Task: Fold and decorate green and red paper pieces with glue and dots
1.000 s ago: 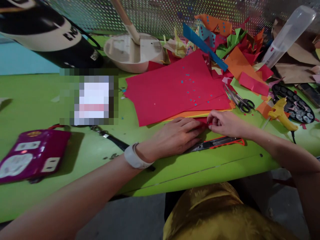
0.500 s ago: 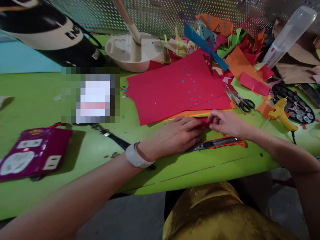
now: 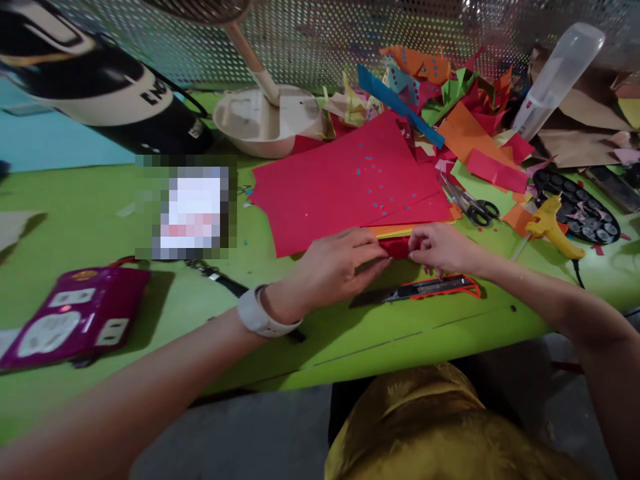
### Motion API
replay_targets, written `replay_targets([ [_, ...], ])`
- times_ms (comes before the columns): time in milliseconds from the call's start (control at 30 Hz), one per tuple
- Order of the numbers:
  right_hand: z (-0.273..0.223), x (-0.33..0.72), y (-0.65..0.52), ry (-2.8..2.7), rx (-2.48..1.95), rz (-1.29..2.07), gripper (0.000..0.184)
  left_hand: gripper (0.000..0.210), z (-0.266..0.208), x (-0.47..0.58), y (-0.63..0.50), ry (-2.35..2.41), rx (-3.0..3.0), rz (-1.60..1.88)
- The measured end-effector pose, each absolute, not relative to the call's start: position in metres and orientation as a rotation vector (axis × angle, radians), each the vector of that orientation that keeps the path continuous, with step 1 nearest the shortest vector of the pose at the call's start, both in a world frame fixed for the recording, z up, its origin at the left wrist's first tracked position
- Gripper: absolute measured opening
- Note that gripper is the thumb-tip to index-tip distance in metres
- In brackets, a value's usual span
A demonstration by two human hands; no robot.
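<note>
Between my two hands is a small piece of red paper (image 3: 396,247), low over the green table. My left hand (image 3: 345,261), with a pale band at the wrist, pinches its left end between thumb and fingers. At the other end, my right hand (image 3: 443,248) has its fingers curled closed on the paper. Just below my hands lies a utility knife (image 3: 433,287) with an orange-edged handle, its blade pointing left. Behind them a stack of coloured sheets, red on top (image 3: 320,193), carries scattered blue bits.
Scissors (image 3: 473,203), a yellow glue gun (image 3: 555,227) and a black palette (image 3: 580,207) lie to the right. Paper scraps (image 3: 450,87) pile up behind. A purple power block (image 3: 83,310), a blurred-out phone (image 3: 193,210) and a large bottle (image 3: 125,93) stand left on the green table (image 3: 280,360).
My left hand has risen off the table from lying flat and now pinches the red paper, showing more of it. The view has shifted slightly.
</note>
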State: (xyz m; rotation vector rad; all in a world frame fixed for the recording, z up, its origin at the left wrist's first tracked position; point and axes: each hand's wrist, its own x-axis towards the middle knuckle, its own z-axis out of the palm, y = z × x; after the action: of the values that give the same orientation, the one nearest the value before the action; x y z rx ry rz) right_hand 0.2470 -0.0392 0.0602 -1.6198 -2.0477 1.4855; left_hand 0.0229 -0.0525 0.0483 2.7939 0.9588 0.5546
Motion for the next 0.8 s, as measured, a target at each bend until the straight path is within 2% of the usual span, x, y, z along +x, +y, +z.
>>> replay_targets([
  [200,0.063,0.246,-0.042,-2.050,-1.658,1.464,0.007,0.034,0.055,0.032,-0.051,1.123,2.552,0.221],
  [800,0.059,0.246,-0.040,-2.079,-1.644,1.475,0.005,0.035,0.051,0.050,-0.033,1.219,2.371,0.079],
])
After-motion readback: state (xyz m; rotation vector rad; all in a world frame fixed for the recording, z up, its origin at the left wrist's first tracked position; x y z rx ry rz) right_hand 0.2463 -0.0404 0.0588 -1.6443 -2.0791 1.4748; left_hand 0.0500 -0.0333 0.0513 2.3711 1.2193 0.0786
